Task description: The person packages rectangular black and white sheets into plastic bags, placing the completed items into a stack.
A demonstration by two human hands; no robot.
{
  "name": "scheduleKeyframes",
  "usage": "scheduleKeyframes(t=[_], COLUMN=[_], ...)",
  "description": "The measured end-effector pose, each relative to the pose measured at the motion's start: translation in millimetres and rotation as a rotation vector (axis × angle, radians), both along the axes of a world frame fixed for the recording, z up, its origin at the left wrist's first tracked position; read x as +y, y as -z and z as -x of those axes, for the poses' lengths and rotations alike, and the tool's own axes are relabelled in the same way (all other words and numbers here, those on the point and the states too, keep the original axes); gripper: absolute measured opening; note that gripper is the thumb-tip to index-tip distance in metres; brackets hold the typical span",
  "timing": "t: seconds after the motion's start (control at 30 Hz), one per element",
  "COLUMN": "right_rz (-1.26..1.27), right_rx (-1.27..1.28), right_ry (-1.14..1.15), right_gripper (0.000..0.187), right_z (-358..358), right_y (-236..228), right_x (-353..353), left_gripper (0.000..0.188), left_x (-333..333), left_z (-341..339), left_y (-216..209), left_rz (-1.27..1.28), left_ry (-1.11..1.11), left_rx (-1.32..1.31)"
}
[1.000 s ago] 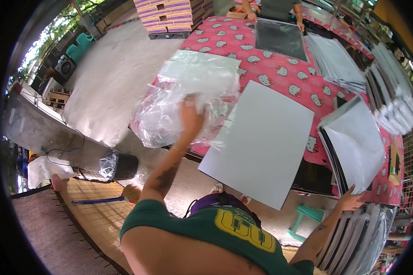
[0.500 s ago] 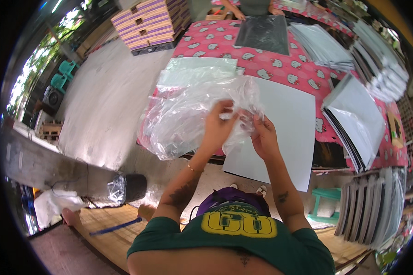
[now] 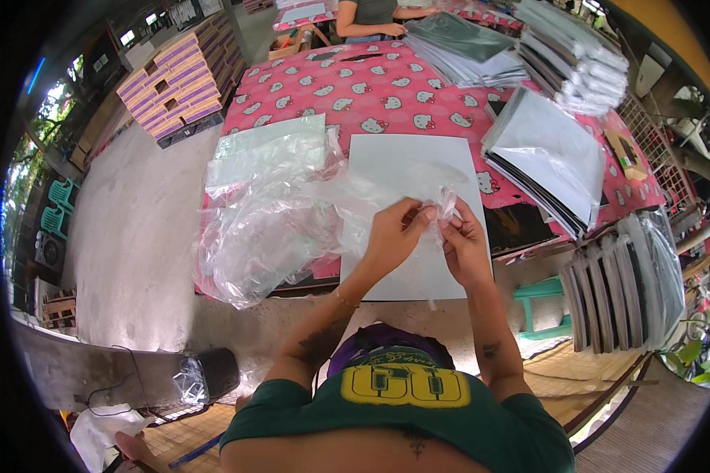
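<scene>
Clear plastic film (image 3: 446, 202) is bunched between my two hands over a white board (image 3: 410, 154). My left hand (image 3: 398, 229) is closed, thumb and fingers pinching the film. Opposite it, my right hand (image 3: 465, 240) also grips the crumpled film with bent fingers. A thin sheer stretch of the plastic trails leftward across the board to a loose, shiny heap of clear plastic (image 3: 268, 240). Behind that heap lie flat, pale plastic sheets (image 3: 272, 142) on the pink patterned tablecloth (image 3: 347, 98). The board reaches the table's near edge.
Stacked wrapped panels (image 3: 544, 162) lie on the right, with more wrapped stacks (image 3: 572, 63) behind. Upright panels (image 3: 623, 288) stand near a green stool (image 3: 540, 303). A person (image 3: 367, 20) works at the far side. A tall pallet stack (image 3: 185, 79) stands left.
Both hands have moved over the white board, drawing film rightward from the heap. My view has shifted right. The far person's dark sheet now lies on the pile at their side.
</scene>
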State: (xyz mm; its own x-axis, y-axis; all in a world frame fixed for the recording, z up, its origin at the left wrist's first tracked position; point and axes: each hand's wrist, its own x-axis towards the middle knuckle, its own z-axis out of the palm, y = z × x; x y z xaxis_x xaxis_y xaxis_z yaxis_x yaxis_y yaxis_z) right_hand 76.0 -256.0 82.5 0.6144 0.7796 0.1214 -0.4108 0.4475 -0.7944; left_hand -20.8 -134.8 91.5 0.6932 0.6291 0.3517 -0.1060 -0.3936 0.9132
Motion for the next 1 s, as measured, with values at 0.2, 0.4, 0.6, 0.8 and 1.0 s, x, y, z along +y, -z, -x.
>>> scheduleKeyframes(t=[0.2,0.4,0.6,0.8,1.0], right_rz=[0.025,0.070,-0.119,-0.171,0.033], right_rx=[-0.019,0.077,0.259,0.403,-0.742], right_ry=[0.201,0.012,0.037,-0.420,-0.598], right_gripper=[0.039,0.049,0.058,0.056,0.021], right_z=[-13.8,11.2,5.7,-22.9,-58.0], right_y=[4.9,20.0,4.3,48.0,-21.7], right_x=[-54.1,-61.9,-99.0,-110.3,-107.1], left_gripper=[0.009,0.016,0.009,0.014,0.058], left_x=[25.3,-71.8,-8.4,-53.7,-21.2], left_z=[16.1,0.1,44.3,73.5,104.0], left_y=[31.8,11.2,73.2,28.4,-33.3], left_rz=[0.066,0.081,-0.161,0.371,0.131], left_ry=[-0.352,-0.043,-0.650,-0.234,0.220], left_rx=[0.033,0.048,0.081,0.021,0.023])
